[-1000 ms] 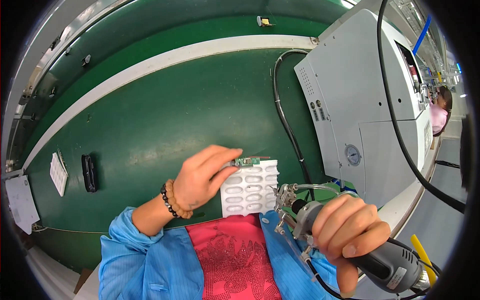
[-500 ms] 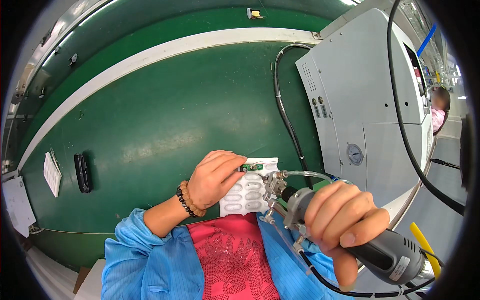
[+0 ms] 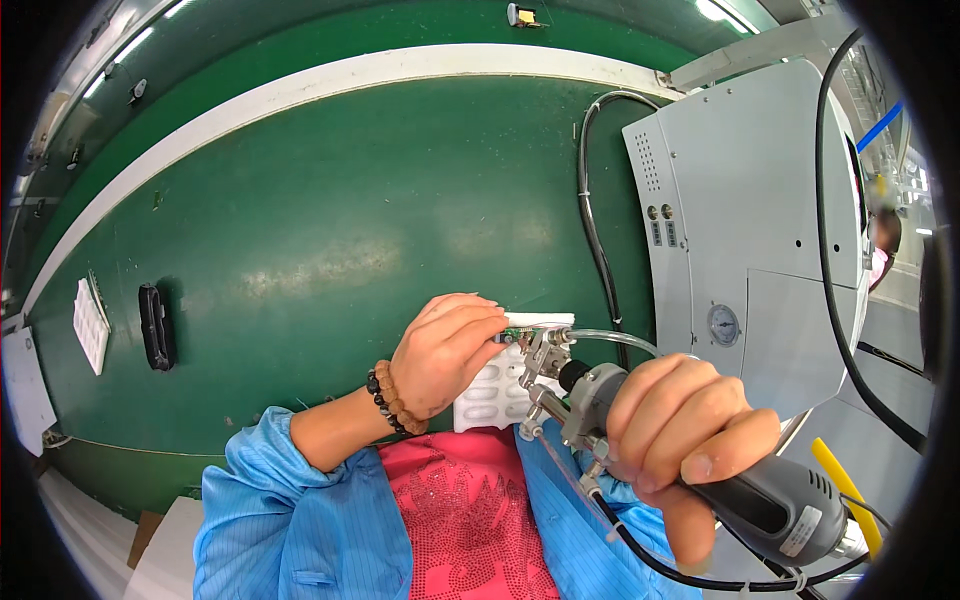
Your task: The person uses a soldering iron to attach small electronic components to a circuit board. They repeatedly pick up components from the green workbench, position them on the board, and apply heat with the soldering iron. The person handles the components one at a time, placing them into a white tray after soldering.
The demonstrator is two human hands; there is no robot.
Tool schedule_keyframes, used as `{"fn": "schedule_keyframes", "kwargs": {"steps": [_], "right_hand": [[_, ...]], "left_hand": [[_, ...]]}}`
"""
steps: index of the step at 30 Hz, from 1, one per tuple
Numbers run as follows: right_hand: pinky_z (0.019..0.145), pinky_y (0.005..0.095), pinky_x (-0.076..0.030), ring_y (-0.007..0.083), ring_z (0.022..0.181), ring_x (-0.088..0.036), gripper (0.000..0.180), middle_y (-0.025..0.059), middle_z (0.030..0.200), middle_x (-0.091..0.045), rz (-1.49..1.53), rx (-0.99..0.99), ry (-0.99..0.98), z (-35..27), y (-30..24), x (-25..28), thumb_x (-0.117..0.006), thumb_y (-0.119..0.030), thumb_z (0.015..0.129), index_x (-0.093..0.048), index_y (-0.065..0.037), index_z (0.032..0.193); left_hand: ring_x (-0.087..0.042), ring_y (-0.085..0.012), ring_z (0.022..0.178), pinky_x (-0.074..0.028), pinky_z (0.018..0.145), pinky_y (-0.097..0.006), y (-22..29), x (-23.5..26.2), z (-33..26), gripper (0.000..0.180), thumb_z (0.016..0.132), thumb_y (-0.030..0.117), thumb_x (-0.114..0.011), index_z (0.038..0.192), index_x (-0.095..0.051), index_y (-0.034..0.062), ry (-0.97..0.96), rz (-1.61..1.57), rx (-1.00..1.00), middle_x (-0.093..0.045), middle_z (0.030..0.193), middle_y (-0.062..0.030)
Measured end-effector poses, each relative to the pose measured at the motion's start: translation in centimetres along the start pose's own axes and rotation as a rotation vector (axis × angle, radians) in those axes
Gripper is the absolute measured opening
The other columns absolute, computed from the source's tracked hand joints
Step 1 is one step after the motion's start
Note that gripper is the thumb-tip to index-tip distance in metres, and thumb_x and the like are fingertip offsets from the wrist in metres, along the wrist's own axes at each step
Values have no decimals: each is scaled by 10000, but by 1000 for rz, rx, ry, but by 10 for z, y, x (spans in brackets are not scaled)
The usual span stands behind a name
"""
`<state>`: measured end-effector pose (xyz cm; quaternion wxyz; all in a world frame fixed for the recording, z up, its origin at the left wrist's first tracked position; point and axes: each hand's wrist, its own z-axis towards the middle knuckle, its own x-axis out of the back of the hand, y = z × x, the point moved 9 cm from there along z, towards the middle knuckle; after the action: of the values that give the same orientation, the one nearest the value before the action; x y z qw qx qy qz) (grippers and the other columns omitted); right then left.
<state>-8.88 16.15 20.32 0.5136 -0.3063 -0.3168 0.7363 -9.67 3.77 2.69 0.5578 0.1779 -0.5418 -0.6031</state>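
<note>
Between the person's two hands, just above the edge of the green tabletop [image 3: 300, 230], a small green circuit board [image 3: 518, 333] was held in the air over a white moulded tray [image 3: 495, 395]. The left hand [image 3: 445, 352] had its grip pinched on the board's near end, fingertips pressed together around it, a beaded bracelet [image 3: 388, 397] at the wrist. The right hand [image 3: 680, 425] was wrapped shut around a grey power screwdriver [image 3: 760, 500], whose metal nose [image 3: 545, 355], fed by a clear tube [image 3: 610, 338], sat right against the board's free end. Whether the tip was actually touching the board I could not tell.

To my eye, doing it well meant keeping the board level and still, the tool's nose square to it, and the left fingertips clear of the tip, with the tray underneath to catch anything dropped.

Further out, a large grey machine cabinet [image 3: 760, 220] with a round gauge [image 3: 722, 325] stood at the right, a black cable [image 3: 595, 240] running down beside it. Off to the left on the tabletop lay a small black object [image 3: 155, 327] and another white tray [image 3: 90, 325].
</note>
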Motion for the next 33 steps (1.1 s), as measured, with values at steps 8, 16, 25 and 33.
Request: {"fn": "schedule_keyframes", "kwargs": {"steps": [8, 16, 25, 33], "right_hand": [[460, 258, -477, 117, 499, -580, 435, 11, 684, -590, -33, -68, -10, 1, 8, -5, -797, -363, 869, -485, -78, 970], [457, 263, -461, 115, 474, -553, 435, 7, 668, -573, -78, -84, -102, 9, 11, -14, -793, -354, 874, -463, -82, 957], [463, 307, -518, 176, 486, -600, 302, 72, 639, -616, 122, 77, 64, -1, -59, 13, -800, -142, 873, -522, -26, 892], [487, 299, -516, 160, 513, -585, 325, 65, 684, -598, 34, 105, 48, -14, -80, 20, -775, -207, 875, -510, -29, 937]], "left_hand": [[-685, -301, 1017, -528, 942, -418, -2, 0, -3, 337, 693, 1, -808, 1017, -715, 7, 7, -13, 2, -720, 1023, -126], [-686, -300, 1014, -531, 936, -420, 1, 1, -1, 320, 708, 4, -799, 1018, -717, 6, 0, -22, -16, -723, 1023, -125], [-681, -302, 1000, -534, 917, -418, -2, 1, 1, 289, 732, 44, -814, 1001, -713, 17, 26, 79, -5, -717, 1008, -114], [-671, -285, 927, -535, 863, -370, 7, 23, 35, 288, 736, 98, -839, 996, -733, 36, -1, 82, -26, -720, 984, -90]]}}
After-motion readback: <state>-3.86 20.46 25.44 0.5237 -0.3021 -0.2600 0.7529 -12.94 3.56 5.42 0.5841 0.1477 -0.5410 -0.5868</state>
